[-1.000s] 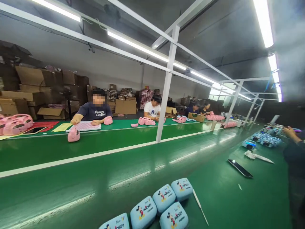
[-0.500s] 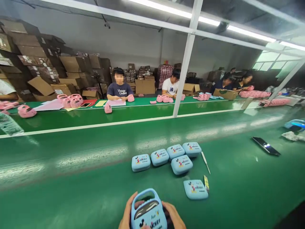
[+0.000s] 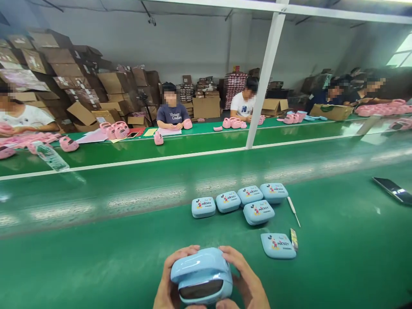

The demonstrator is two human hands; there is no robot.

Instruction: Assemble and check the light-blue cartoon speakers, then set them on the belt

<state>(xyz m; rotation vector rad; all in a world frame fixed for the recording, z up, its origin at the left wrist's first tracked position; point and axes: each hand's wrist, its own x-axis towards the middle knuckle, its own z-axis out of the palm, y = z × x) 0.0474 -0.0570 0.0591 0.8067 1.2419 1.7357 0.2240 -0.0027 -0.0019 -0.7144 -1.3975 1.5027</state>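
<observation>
Both my hands hold one light-blue plastic toy case (image 3: 202,277) with a dark window, low in the middle of the view. My left hand (image 3: 168,286) wraps its left side and my right hand (image 3: 248,283) wraps its right side, fingers curled over the top. On the green table (image 3: 96,257) beyond lie several light-blue cartoon-mouse cover panels (image 3: 238,201). One more panel (image 3: 278,245) lies apart to the right with a small yellow strip (image 3: 294,238) beside it. A thin white stick tool (image 3: 293,210) rests next to the group.
A dark phone (image 3: 392,189) lies at the right. A green conveyor belt (image 3: 128,148) runs across, with a white post (image 3: 262,86). Behind it, several seated people work on pink toy cases (image 3: 114,129). A plastic bottle (image 3: 50,156) lies on the left. Stacked cardboard boxes (image 3: 64,77) line the wall.
The view tilted down from the hall to the table, bringing my hands into sight. The blue case has turned in my hands, from handle up and front face showing to its window facing me.
</observation>
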